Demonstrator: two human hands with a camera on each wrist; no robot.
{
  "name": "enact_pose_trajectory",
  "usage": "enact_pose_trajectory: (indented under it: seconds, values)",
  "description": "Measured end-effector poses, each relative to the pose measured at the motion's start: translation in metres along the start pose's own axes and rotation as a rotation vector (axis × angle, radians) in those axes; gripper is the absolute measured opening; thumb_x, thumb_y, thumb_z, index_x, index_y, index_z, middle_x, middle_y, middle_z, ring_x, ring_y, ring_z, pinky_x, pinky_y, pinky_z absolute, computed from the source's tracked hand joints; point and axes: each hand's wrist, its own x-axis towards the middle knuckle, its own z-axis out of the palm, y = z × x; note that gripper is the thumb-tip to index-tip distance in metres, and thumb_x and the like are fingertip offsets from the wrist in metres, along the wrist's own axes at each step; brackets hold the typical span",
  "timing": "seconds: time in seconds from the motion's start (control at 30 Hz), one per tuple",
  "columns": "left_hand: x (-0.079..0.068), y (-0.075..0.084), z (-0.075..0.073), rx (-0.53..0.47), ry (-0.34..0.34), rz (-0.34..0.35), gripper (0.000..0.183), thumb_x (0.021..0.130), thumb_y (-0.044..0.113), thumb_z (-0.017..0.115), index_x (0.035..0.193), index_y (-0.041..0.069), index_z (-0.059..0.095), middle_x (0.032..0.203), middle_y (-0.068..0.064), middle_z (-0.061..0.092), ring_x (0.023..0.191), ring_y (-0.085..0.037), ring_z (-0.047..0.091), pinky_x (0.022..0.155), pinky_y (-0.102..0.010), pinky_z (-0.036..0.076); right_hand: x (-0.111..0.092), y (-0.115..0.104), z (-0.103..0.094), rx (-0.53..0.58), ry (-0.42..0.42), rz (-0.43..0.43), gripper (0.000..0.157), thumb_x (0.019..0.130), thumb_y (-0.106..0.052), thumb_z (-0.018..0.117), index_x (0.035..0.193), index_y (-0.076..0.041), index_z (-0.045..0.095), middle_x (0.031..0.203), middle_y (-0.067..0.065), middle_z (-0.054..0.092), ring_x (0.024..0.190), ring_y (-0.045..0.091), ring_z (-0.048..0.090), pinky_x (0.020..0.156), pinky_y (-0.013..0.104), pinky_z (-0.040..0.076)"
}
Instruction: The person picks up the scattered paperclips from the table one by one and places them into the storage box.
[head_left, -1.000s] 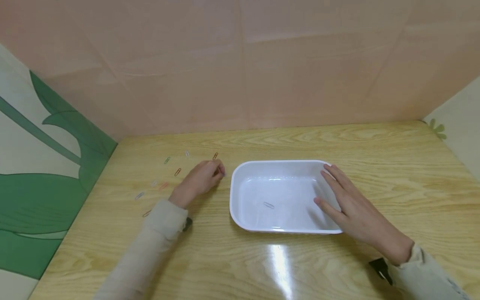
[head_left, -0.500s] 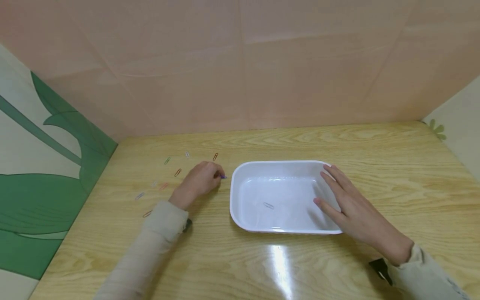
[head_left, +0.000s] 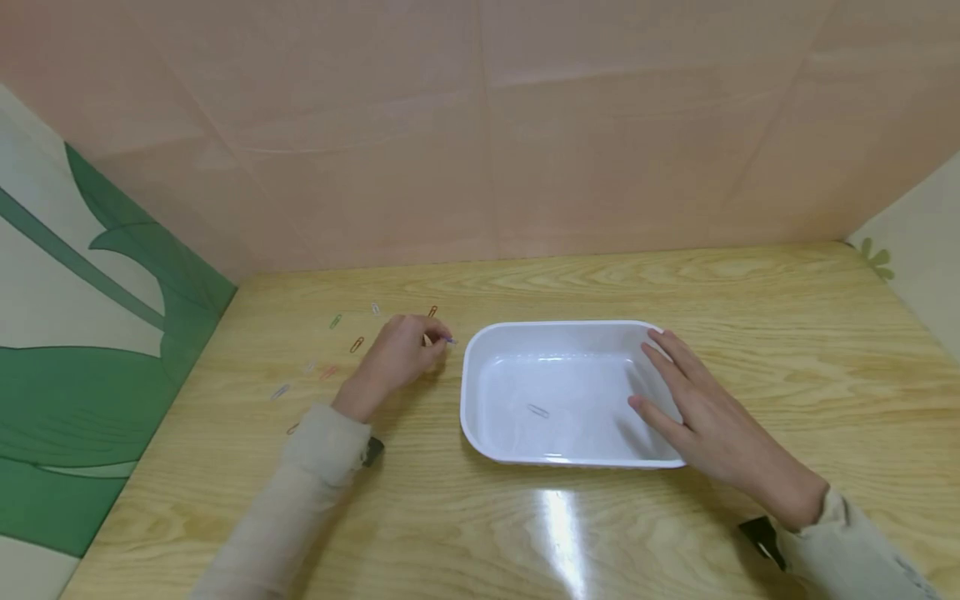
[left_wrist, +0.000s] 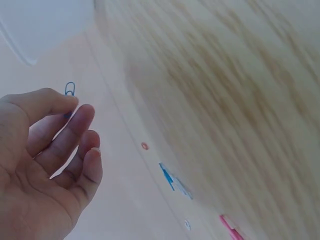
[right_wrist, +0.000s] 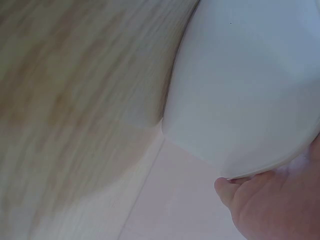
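My left hand [head_left: 395,354] pinches a small blue paper clip [left_wrist: 70,88] between thumb and fingertips; one rounded end of the clip sticks out past them. This hand is just left of a white rectangular basin [head_left: 555,324]. Inside the basin, on its floor, lies one pale paper clip [head_left: 537,411]. My right hand [head_left: 708,412] rests at the basin's right rim with its fingers extended and spread, the thumb over the inside. In the right wrist view, the fingertips [right_wrist: 225,189] touch the rim, and part of that hand is cut off.
Several loose paper clips lie on the wooden table [head_left: 420,517] left of the basin, among them a green one [head_left: 336,321], a dark red one [head_left: 357,344] and an orange-red one [head_left: 328,372]. A pink-beige wall [head_left: 525,167] rises behind the table.
My left hand has lifted slightly away from the tabletop, bringing the blue paper clip up with it. The right hand and basin have stayed in place.
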Motion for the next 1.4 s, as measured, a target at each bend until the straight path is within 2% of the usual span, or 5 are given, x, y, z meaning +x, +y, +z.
enact_pose_trajectory:
  seconds: [0.3, 0.5, 0.77, 1.03, 1.4]
  values:
    - [-0.003, 0.007, -0.003, -0.030, 0.115, 0.108, 0.013, 0.090, 0.008, 0.066, 0.097, 0.008, 0.077, 0.087, -0.005, 0.075, 0.069, -0.014, 0.059, 0.060, -0.021, 0.047, 0.000, 0.001, 0.001, 0.000, 0.008, -0.009, 0.072, 0.100, -0.035, 0.056, 0.154, 0.001, 0.026, 0.164, 0.021, 0.017, 0.153, 0.037, 0.013, 0.124, 0.053, 0.014]
    - [-0.007, 0.015, -0.006, -0.059, 0.146, 0.160, 0.014, 0.090, 0.007, 0.066, 0.097, 0.005, 0.078, 0.089, -0.006, 0.076, 0.074, -0.017, 0.062, 0.063, -0.024, 0.049, 0.000, 0.001, 0.000, -0.001, 0.006, -0.009, 0.072, 0.100, -0.036, 0.057, 0.155, 0.001, 0.026, 0.164, 0.021, 0.017, 0.153, 0.038, 0.013, 0.124, 0.054, 0.014]
    - [-0.012, 0.032, -0.008, -0.104, 0.120, 0.213, 0.012, 0.091, 0.010, 0.068, 0.096, 0.007, 0.078, 0.092, -0.004, 0.076, 0.080, -0.016, 0.062, 0.070, -0.026, 0.052, 0.000, 0.001, 0.000, 0.003, 0.000, -0.003, 0.073, 0.100, -0.036, 0.056, 0.155, 0.001, 0.025, 0.164, 0.021, 0.016, 0.153, 0.037, 0.011, 0.122, 0.057, 0.016]
    - [-0.015, 0.049, 0.000, -0.069, 0.106, 0.320, 0.012, 0.088, 0.004, 0.067, 0.093, 0.004, 0.078, 0.090, -0.006, 0.076, 0.078, -0.016, 0.062, 0.069, -0.022, 0.051, 0.001, 0.001, 0.000, 0.005, -0.003, -0.003, 0.073, 0.101, -0.036, 0.056, 0.155, 0.001, 0.025, 0.164, 0.021, 0.016, 0.153, 0.038, 0.011, 0.123, 0.055, 0.014]
    - [-0.013, 0.059, 0.010, -0.030, 0.058, 0.356, 0.013, 0.089, 0.002, 0.066, 0.095, 0.004, 0.078, 0.090, -0.005, 0.076, 0.078, -0.015, 0.063, 0.069, -0.018, 0.050, 0.001, 0.000, 0.001, 0.006, -0.003, -0.006, 0.072, 0.100, -0.036, 0.056, 0.155, 0.001, 0.026, 0.164, 0.021, 0.016, 0.154, 0.036, 0.010, 0.123, 0.056, 0.014]
